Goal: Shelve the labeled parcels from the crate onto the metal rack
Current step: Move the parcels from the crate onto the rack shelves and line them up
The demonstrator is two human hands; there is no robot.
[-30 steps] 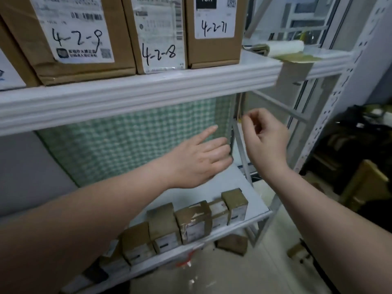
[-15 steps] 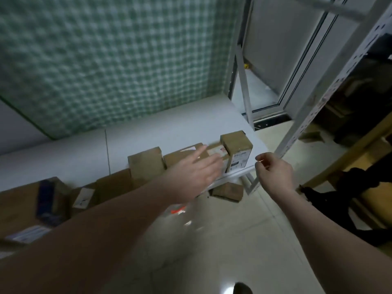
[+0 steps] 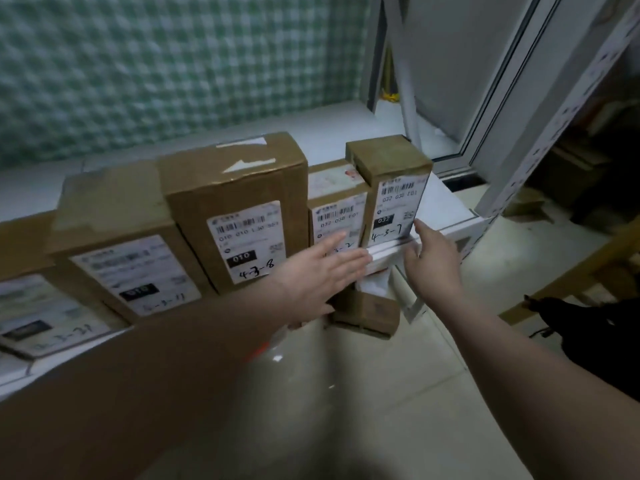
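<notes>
A row of brown labeled parcels stands along the front edge of the white rack shelf. The rightmost small parcel is marked 4-3-7, beside it sits a lower parcel, then a taller one marked 4-3-8, and another further left. My left hand is flat with fingers apart, its tips over the low parcel's label. My right hand reaches the lower right corner of the 4-3-7 parcel, thumb touching its label, holding nothing. No crate is in view.
A small brown box lies on the tiled floor under the shelf edge. The rack's white perforated upright rises at right. Green checked cloth backs the shelf. Dark items and a wooden frame crowd the right.
My view has dropped from the upper shelf and closed in on the lower shelf. Both hands have come down to the rightmost parcels.
</notes>
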